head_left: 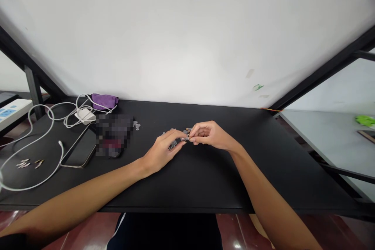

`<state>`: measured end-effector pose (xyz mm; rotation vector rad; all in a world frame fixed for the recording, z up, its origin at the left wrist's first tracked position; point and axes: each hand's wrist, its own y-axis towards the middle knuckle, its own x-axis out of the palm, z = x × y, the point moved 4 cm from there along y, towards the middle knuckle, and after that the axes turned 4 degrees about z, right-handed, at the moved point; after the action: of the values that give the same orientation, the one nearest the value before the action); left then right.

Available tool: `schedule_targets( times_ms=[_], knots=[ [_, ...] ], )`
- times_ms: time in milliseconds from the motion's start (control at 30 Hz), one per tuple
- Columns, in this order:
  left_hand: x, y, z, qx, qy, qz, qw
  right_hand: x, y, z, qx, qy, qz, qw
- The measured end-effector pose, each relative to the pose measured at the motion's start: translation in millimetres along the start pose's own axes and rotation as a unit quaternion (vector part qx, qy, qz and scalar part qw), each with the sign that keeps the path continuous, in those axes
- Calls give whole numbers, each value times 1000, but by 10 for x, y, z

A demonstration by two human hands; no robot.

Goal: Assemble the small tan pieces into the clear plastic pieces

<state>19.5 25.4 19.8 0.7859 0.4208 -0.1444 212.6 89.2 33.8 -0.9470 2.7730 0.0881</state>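
Black desktop (263, 172) below, the person's left hand (162, 154) and right hand (212, 134) curled closed, pinching small grey parts (186, 134) between their fingertips, kept close together just above the surface.

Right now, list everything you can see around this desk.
Desk: one, black, under everything.
Cable: one tangle, white, left.
Charger: one, white, among the cable.
Pouch: one, purple, far edge.
Phone: one, dark, left of centre.
Blurred object: one, pixelated, beside phone.
Metal pins: several, silvery, far left.
Small parts: several, grey, between the hands.
Power strip: one, white, off the desk, left.
Left hand: one, holding small parts.
Right hand: one, pinching small parts.
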Motion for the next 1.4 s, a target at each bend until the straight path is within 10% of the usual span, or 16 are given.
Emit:
schedule_targets(
  times_ms=[1400],
  knots=[
    [21,-53,-96,-46,50,-52,996,83,10,-19,-20,68,-99,993]
  ],
)
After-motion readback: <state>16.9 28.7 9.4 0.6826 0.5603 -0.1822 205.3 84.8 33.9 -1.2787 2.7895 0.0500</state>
